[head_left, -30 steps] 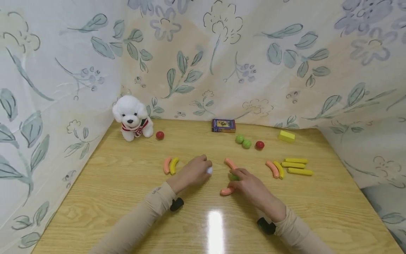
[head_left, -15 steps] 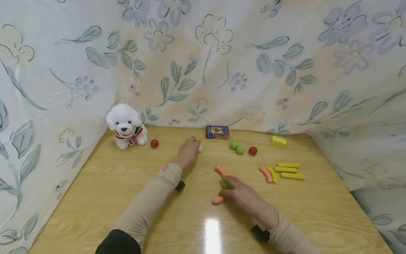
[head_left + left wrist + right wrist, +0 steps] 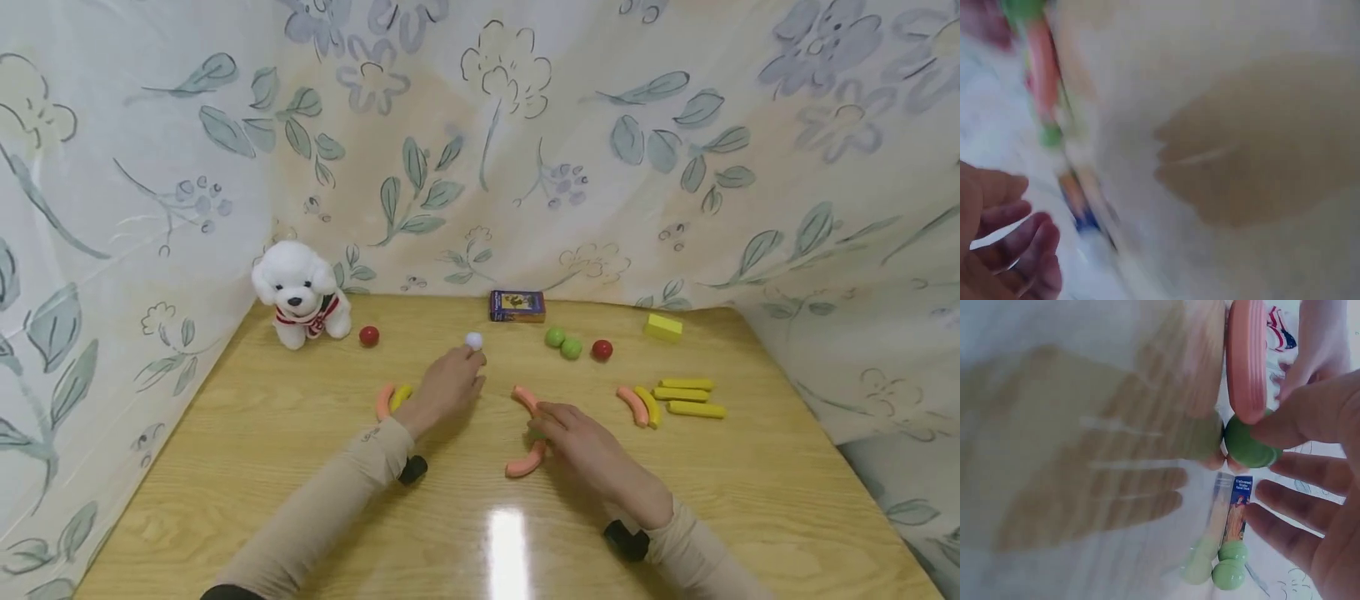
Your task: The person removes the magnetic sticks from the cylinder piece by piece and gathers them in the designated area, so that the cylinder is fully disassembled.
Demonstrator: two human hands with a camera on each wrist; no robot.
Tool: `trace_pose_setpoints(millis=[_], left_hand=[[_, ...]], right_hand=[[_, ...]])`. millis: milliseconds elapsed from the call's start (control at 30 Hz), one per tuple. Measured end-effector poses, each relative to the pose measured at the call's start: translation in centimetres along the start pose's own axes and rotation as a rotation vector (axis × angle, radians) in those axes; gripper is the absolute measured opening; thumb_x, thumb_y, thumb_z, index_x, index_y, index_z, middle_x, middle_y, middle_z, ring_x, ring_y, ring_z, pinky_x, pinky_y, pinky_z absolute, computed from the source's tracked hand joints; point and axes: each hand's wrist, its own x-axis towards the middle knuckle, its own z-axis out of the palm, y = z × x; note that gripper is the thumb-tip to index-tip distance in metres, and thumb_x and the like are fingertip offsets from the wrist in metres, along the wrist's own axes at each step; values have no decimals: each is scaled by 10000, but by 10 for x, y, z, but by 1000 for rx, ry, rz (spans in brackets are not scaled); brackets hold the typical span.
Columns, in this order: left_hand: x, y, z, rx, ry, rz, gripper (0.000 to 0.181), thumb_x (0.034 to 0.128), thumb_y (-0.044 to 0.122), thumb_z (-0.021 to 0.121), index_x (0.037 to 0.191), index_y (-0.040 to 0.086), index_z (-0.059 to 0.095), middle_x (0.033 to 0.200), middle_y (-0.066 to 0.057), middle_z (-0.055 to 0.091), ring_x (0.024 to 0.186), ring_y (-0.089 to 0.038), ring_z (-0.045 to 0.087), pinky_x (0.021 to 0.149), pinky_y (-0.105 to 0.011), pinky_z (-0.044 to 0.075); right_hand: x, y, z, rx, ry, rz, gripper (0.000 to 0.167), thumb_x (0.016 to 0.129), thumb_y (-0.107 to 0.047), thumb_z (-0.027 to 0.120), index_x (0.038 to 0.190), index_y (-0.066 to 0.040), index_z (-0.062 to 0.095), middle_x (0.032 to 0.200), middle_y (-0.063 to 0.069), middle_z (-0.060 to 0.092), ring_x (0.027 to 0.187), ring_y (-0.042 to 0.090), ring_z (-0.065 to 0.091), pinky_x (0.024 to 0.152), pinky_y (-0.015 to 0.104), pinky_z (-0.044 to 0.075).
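My left hand [image 3: 448, 383] is just in front of a small white ball [image 3: 474, 340], which sits on the table past the fingertips. In the left wrist view its fingers [image 3: 1041, 250] are loosely bent, blurred, and hold nothing. My right hand [image 3: 585, 442] is over a green ball [image 3: 1244, 442] on the table. Its thumb lies against the ball in the right wrist view, while the other fingers [image 3: 1297, 506] stretch out straight beside it. Two curved pink ridged pieces [image 3: 525, 461] lie next to that ball, one on its far side and one on its near side.
A plush white dog [image 3: 298, 292] and a red ball [image 3: 369, 336] stand back left. A card box [image 3: 517, 306], two green balls [image 3: 572, 347], another red ball [image 3: 602, 350] and a yellow block [image 3: 664, 327] line the back. Yellow sticks [image 3: 696, 409] and curved pieces [image 3: 632, 406] lie right.
My left hand carried the white ball away from me, set it down towards the card box and drew back from it. The right hand stays at the green ball, now covering most of it.
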Motion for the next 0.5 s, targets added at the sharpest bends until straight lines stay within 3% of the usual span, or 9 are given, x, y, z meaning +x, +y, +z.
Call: trace_pose_setpoints(millis=[167,267,367,500], left_hand=[[-35,35,-2,-65,-145,200,241,929,314,640,1051,116,706,949,-12,661,828,-144,614,682,-254,500],[-44,46,0,-25,-167,303,253,911,380,652,991,152,726,866,23,640,742,-113,573,605,-213,442],[-49,49,2,2,-169,344,245,923,398,633,870,175,719,768,46,593,678,-96,511,571,-205,386],[-55,44,5,-27,-203,331,308,960,394,589,749,187,676,708,60,560,656,-89,468,581,-203,359]], right_hand=[[2,1,-4,-3,-29,25,374,781,8,773,1123,-106,673,1097,85,633,915,198,655,713,305,556],[4,-2,-4,-20,-12,25,340,773,-31,799,1085,-116,695,1010,52,623,784,133,614,622,235,507],[7,-6,-1,-50,11,10,315,747,-108,836,1036,-113,713,922,21,605,678,80,543,574,194,464],[9,-11,4,-63,28,-2,310,722,-203,863,981,-99,727,851,-8,576,619,39,454,546,174,423]])
